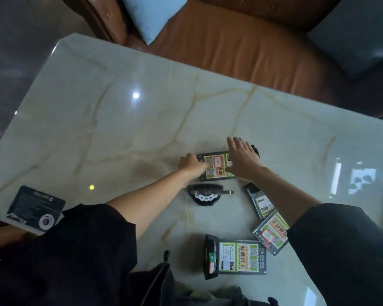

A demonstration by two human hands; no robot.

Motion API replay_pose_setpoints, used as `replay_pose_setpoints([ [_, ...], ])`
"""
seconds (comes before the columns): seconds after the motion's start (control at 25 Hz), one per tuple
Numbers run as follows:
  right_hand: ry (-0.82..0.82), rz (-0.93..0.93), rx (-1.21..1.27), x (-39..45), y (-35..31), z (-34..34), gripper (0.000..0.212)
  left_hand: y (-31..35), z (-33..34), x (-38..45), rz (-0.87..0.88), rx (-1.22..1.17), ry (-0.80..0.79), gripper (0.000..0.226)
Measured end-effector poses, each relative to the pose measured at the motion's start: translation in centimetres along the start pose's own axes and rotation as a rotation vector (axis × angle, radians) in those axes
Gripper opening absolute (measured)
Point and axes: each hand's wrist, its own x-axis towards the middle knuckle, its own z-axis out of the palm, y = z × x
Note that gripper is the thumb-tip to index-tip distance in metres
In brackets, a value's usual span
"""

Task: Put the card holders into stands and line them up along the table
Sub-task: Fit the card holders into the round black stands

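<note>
Your left hand (191, 165) has its fingers curled over the left end of a card holder (217, 166) lying flat on the table (119, 111). Your right hand (241, 159) lies over that holder's right end with the fingers straight and a little spread; whether it presses the card or only covers it, you cannot tell. The holder is a dark-framed rectangle with a green, white and orange printed face and a red-bordered patch near the middle. Something dark peeks out just beyond your right hand; it is too hidden to name.

Just nearer to you lies a black stand (207, 195), a half-round base with a row of white marks, on its own and close to the held holder without touching it. To the right, two more holders (260, 202) (272, 231) lie flat, tilted and overlapping beside your right forearm. Nearest you, a fourth holder (241, 257) lies flat with its left end against a second stand (210, 257).

A dark leaflet (34, 208) sits at the table's near-left edge.

The far and left parts of the pale, veined top are bare and glossy. The far edge runs along a brown sofa (230, 47) with a blue cushion (150, 14).
</note>
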Motion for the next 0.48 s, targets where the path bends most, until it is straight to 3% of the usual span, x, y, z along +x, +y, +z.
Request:
replay_pose_setpoints([
  [0.12, -0.144, -0.060, -0.246, 1.2, 0.5, 1.3, 0.121, -0.2, 0.8, 0.6, -0.020, -0.034, -0.027, 0.015],
  [0.2, -0.172, -0.075, -0.304, 1.5, 0.5, 2.0, 0.118, -0.1, 1.3, 0.8, -0.042, -0.072, -0.046, 0.015],
  [0.36, -0.110, -0.053, -0.320, 2.1, 0.5, 1.9, 0.080, 0.9, 2.0, 1.3, -0.062, -0.126, -0.022, 0.034],
  [0.48, -0.028, -0.011, -0.083, 2.2, 1.3, 0.6, 0.043, 1.8, 1.8, 1.3, -0.066, -0.232, -0.055, 0.035],
])
